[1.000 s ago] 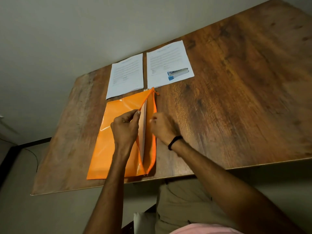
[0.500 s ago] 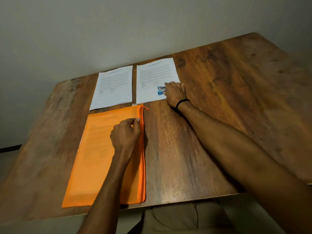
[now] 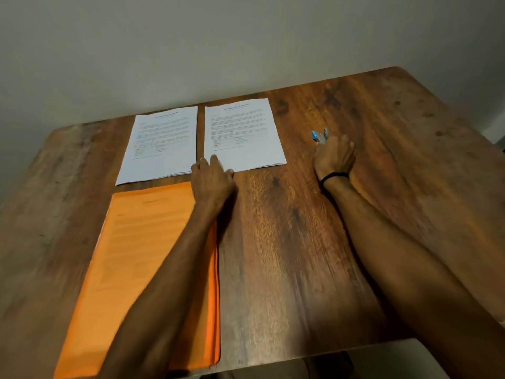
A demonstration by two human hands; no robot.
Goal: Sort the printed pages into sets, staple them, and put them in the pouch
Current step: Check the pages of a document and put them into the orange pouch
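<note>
Resting the straight fingers of our left hand (image 3: 211, 179) on the near left corner of the right page set (image 3: 243, 132), beyond the orange pouch (image 3: 142, 255), we grip the stapler (image 3: 319, 135) in our curled right hand (image 3: 334, 157). Thin sheets seem light, floppy, slippery; pinching that corner together looks best.

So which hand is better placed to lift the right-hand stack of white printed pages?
Left hand: its fingers touch the near corner of the right-hand stack; the right hand grips the blue stapler.
</note>
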